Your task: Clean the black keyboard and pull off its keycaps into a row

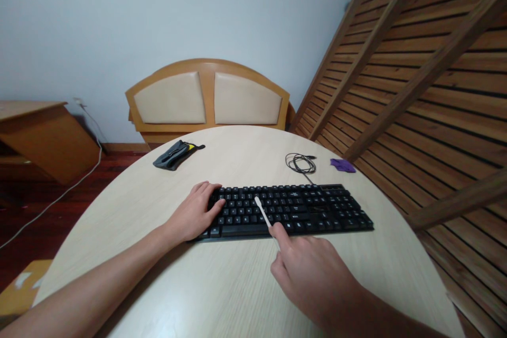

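A black keyboard [277, 211] lies across the middle of the round table [222, 280]. My left hand [200, 208] grips its left end, with the thumb over the keys and the other fingers along the far left corner. My right hand [309, 269] is closed around the handle of a slim white toothbrush [263, 213], index finger stretched along it. The brush's small head is over the middle keys; whether it touches them I cannot tell. Part of the handle is hidden by my fingers.
Beyond the keyboard lie its coiled black cable [301, 162], a purple cloth [343, 165] and a dark grey pouch [176, 155] with something yellow. A padded headboard [208, 95] stands behind the table; wooden slats [428, 84] lean at right. A desk [43, 137] stands left.
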`<action>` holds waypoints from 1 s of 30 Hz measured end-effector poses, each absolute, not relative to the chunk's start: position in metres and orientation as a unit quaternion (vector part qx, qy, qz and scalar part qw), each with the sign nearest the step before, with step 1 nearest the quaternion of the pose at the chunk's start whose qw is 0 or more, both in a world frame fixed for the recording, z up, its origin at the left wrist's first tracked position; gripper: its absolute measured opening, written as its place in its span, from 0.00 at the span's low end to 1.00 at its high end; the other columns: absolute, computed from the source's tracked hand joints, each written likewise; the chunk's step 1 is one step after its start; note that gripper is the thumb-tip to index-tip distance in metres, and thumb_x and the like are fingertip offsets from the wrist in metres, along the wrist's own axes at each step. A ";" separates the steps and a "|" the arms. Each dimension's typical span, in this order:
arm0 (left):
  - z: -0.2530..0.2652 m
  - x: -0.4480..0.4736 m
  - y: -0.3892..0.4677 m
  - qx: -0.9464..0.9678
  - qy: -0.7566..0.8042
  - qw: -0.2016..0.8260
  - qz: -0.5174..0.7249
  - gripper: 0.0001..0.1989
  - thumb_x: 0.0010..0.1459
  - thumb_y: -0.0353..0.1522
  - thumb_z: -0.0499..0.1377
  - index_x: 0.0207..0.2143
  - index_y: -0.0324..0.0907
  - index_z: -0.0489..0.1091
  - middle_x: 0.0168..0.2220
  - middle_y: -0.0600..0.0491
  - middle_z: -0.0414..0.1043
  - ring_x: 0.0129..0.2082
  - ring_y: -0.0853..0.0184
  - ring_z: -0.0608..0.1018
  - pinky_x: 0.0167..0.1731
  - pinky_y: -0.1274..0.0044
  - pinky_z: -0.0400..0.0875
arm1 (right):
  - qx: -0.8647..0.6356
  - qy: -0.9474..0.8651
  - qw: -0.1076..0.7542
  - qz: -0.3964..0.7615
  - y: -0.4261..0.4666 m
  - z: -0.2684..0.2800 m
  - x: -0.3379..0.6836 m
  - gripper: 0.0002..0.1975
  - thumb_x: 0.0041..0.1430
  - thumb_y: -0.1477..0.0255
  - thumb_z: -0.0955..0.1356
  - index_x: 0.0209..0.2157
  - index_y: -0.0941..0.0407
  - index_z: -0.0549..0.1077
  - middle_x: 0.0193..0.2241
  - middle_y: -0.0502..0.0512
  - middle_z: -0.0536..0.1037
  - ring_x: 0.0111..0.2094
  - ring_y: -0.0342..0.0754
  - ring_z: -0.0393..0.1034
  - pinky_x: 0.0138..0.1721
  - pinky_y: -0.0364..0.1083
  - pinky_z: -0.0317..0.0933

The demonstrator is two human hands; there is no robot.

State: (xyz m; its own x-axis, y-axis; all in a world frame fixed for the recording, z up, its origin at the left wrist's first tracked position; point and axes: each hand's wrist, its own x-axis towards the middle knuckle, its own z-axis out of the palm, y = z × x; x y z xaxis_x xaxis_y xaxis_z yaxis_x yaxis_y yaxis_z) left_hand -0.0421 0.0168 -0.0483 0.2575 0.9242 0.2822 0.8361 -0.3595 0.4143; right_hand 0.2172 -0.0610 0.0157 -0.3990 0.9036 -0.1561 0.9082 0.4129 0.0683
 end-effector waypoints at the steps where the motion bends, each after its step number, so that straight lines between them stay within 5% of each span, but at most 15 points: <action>1: -0.048 -0.042 0.017 0.788 0.557 0.090 0.245 0.20 0.66 0.43 0.50 0.53 0.40 0.66 0.51 0.44 0.72 0.57 0.53 0.69 0.58 0.57 0.64 | 0.542 0.836 0.083 -0.014 -0.060 0.016 0.217 0.22 0.60 0.76 0.61 0.55 0.60 0.68 0.27 0.56 0.81 0.28 0.55 0.78 0.24 0.47 0.50; 14: -0.050 -0.043 0.017 0.791 0.556 0.090 0.238 0.20 0.66 0.43 0.50 0.54 0.40 0.66 0.51 0.44 0.71 0.57 0.54 0.68 0.58 0.58 0.63 | 0.540 0.833 0.116 -0.035 -0.061 0.024 0.217 0.19 0.58 0.78 0.60 0.51 0.61 0.69 0.28 0.58 0.81 0.30 0.56 0.78 0.24 0.48 0.47; 30: -0.049 -0.043 0.017 0.788 0.562 0.093 0.236 0.21 0.66 0.43 0.50 0.53 0.40 0.66 0.51 0.44 0.71 0.57 0.54 0.69 0.58 0.59 0.63 | 0.545 0.830 0.113 -0.036 -0.060 0.022 0.217 0.22 0.61 0.77 0.60 0.56 0.60 0.68 0.29 0.59 0.82 0.30 0.56 0.78 0.27 0.47 0.55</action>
